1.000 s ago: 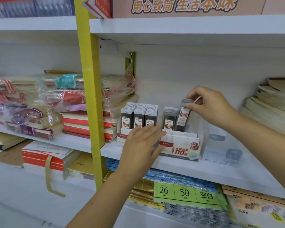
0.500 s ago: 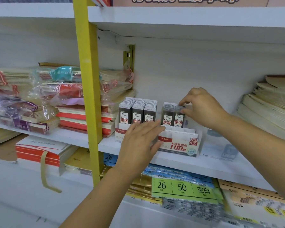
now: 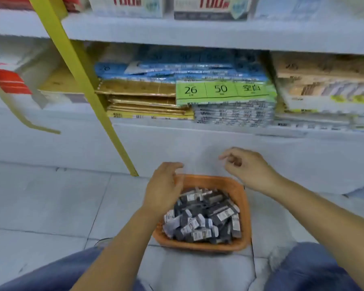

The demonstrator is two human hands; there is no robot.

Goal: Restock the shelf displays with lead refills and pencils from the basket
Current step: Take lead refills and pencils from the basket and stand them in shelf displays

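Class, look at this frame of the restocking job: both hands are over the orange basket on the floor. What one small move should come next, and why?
Probably lower the right hand into the orange basket and pinch one lead refill case. Both hands look empty, the left hand already rests at the rim, and the basket holds many cases.

Both bare forearms reached forward and down from the lower frame. The left hand (image 3: 163,186) hung palm-down, fingers loosely curled and empty. The right hand (image 3: 247,168) hovered further forward, fingers bent inward, thumb near the forefinger, holding nothing.
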